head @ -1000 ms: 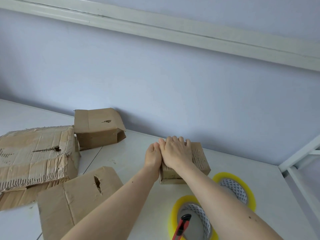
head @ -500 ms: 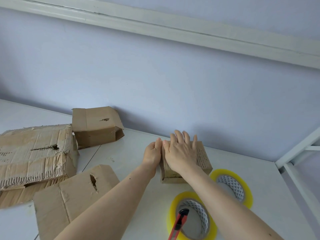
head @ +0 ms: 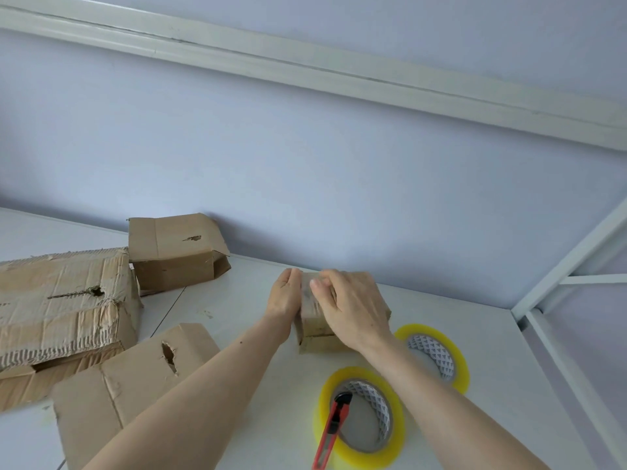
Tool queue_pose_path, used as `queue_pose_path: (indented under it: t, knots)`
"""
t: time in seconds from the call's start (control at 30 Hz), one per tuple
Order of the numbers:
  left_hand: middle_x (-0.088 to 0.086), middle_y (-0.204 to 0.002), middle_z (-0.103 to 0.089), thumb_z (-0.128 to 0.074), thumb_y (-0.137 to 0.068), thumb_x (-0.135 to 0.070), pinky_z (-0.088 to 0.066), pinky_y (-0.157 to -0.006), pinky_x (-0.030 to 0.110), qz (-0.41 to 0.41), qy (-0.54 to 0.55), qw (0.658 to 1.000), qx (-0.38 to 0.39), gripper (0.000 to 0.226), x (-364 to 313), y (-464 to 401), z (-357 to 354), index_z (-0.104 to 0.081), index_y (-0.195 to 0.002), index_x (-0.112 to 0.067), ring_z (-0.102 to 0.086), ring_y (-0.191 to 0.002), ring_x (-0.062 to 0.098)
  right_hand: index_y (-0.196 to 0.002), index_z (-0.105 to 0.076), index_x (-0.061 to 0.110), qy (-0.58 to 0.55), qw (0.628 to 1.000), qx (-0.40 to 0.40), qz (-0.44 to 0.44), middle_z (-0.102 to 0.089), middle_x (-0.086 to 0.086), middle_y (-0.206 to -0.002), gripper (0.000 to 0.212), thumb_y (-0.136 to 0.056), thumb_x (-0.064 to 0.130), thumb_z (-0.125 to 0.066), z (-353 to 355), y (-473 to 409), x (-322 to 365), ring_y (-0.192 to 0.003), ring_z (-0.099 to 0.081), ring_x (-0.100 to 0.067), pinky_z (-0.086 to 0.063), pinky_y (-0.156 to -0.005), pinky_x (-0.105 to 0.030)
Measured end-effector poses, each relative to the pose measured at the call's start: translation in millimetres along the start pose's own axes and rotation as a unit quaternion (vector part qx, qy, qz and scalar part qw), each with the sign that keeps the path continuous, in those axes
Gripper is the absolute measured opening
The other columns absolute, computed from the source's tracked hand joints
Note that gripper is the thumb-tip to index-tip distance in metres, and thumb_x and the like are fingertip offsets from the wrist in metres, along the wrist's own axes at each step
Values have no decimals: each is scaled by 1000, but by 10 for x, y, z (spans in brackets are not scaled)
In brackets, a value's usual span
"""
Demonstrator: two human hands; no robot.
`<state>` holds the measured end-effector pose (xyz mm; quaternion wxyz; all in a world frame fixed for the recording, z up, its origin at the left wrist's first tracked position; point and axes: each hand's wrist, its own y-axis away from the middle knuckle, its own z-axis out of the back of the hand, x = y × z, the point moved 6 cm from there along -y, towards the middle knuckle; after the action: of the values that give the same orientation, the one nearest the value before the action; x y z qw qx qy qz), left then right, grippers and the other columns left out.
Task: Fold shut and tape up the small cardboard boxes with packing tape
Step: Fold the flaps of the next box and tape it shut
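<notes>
A small cardboard box (head: 317,337) sits on the white table (head: 237,310), between my hands. My left hand (head: 285,296) presses flat against its left side with straight fingers. My right hand (head: 353,307) covers its top, thumb near the left edge and fingers bent over the far side, hiding most of the top. A strip of clear tape shows on the top between the hands. Two rolls of yellow-edged packing tape lie to the right: one near me (head: 325,401), one behind my right forearm (head: 458,354).
A red utility knife (head: 334,425) lies across the near roll. Three other cardboard boxes are on the left: one by the wall (head: 173,252), a big torn one (head: 61,300), one under my left forearm (head: 135,385). A white metal frame (head: 559,266) borders the table's right side.
My right hand went from lying flat on the box top to cupping it with bent fingers. The left hand slid along the box's left side. The box has turned slightly.
</notes>
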<state>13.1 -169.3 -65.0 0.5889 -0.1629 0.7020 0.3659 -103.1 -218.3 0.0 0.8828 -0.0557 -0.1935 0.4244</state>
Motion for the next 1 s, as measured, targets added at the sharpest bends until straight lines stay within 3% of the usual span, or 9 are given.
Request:
queue_pose_path:
  t: [0.1, 0.17, 0.23, 0.3, 0.4, 0.57, 0.67, 0.83, 1.0]
  knots:
    - [8, -78, -49, -36, -103, -22, -38, -61, 29, 111, 37, 993, -16, 28, 15, -13, 57, -49, -82, -10, -48, -69, 23, -98, -71, 23, 83, 993, -71, 48, -72, 9, -102, 69, -96, 70, -20, 27, 114, 71, -103, -63, -14, -29, -114, -50]
    - [10, -86, -62, -35, -107, -38, -48, -68, 31, 161, 59, 985, 16, 39, 63, 51, 16, -56, -91, -10, -60, -79, 28, -89, -67, 21, 73, 995, -64, 16, -70, 7, -94, 70, -93, 73, -21, 10, 24, 82, -98, -61, -19, -28, -111, -46]
    - [12, -103, -68, -30, -103, -48, -55, -69, 31, 144, 53, 988, -5, 50, 114, 30, 50, -61, -106, -10, -66, -89, 28, -82, -57, 20, 49, 999, -8, -15, -65, 4, -91, 65, -92, 72, -19, -21, -147, 102, -99, -57, -21, -25, -107, -41]
    - [11, -112, -68, -28, -96, -49, -55, -80, 38, 91, 54, 993, -46, 52, 105, 3, 123, -63, -113, -14, -65, -98, 28, -82, -50, 20, 55, 997, 48, -17, -64, 1, -95, 57, -98, 66, -21, -95, -293, 131, -105, -53, -22, -23, -106, -42]
    - [7, -92, -73, -37, -103, -39, -53, -85, 41, 97, 99, 990, -25, 43, 110, 45, 90, -70, -99, -13, -67, -90, 27, -85, -51, 18, 83, 992, 94, -34, -65, -3, -103, 55, -104, 57, -18, -195, -440, 169, -112, -51, -24, -24, -106, -45]
    - [7, -92, -73, -40, -105, -39, -53, -89, 40, 112, 115, 987, -24, 41, 143, -1, 51, -72, -95, -14, -68, -90, 26, -108, -60, 14, 118, 981, 131, -79, -62, -7, -118, 67, -103, 62, -12, -304, -537, 146, -119, -47, -27, -28, -104, -48]
    - [8, -92, -73, -40, -106, -38, -52, -93, 40, 125, 126, 984, -34, 42, 156, -53, 44, -72, -98, -12, -68, -95, 28, -124, -58, 13, 157, 973, 147, -82, -57, -7, -129, 70, -104, 59, -10, -325, -577, 171, -129, -41, -27, -20, -112, -54]
    - [6, -87, -69, -44, -106, -34, -49, -81, 34, 124, 136, 982, -30, 36, 190, -112, 18, -67, -90, -12, -63, -84, 23, -143, -43, 14, 100, 974, 164, -118, -43, -7, -147, 64, -105, 51, -7, -418, -504, 141, -143, -27, -27, 4, -119, -61]
    - [7, -93, -68, -44, -105, -34, -49, -93, 38, 134, 135, 981, -35, 36, 196, -115, 32, -66, -87, -13, -61, -92, 25, -139, -43, 16, 89, 983, 116, -107, -43, -2, -146, 56, -106, 48, -11, -415, -478, 183, -142, -26, -24, 2, -120, -59]
